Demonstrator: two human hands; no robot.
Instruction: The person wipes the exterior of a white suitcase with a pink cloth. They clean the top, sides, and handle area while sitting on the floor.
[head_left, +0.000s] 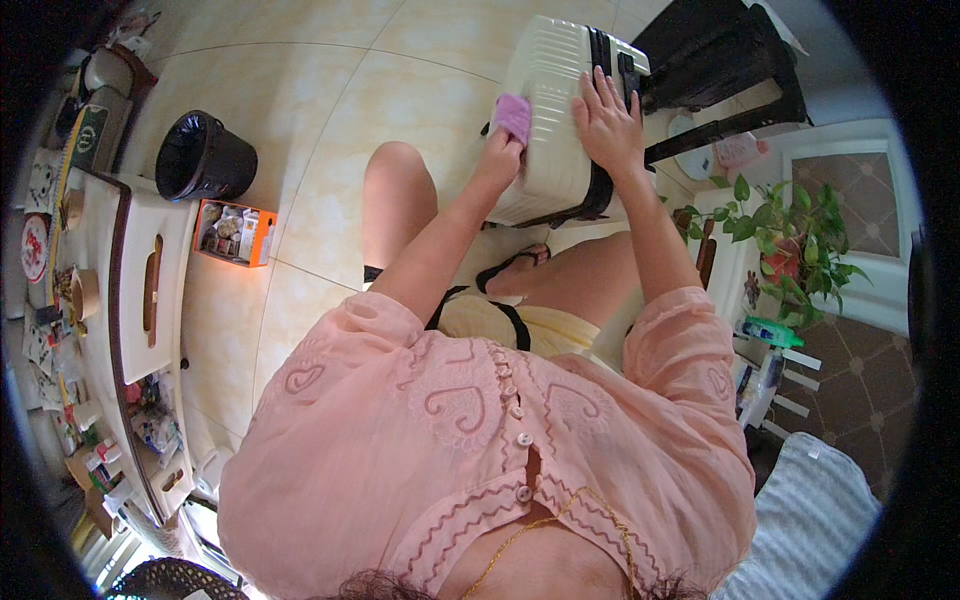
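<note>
A cream ribbed suitcase (556,110) stands on the floor in front of me, with a black zip band along its right part. My left hand (503,155) grips a pink-purple cloth (513,117) and presses it against the suitcase's left side. On the right part of the shell my right hand (609,125) lies flat, fingers spread, near the black band and a dark fitting (628,75). Part of the cloth is hidden inside my left fist.
To the left are a black bin (205,158), an orange box of small items (235,233) and a cluttered cabinet (150,290). A black chair-like frame (720,75) stands beyond the suitcase. At right are a leafy potted plant (770,220) and a green bottle (770,332).
</note>
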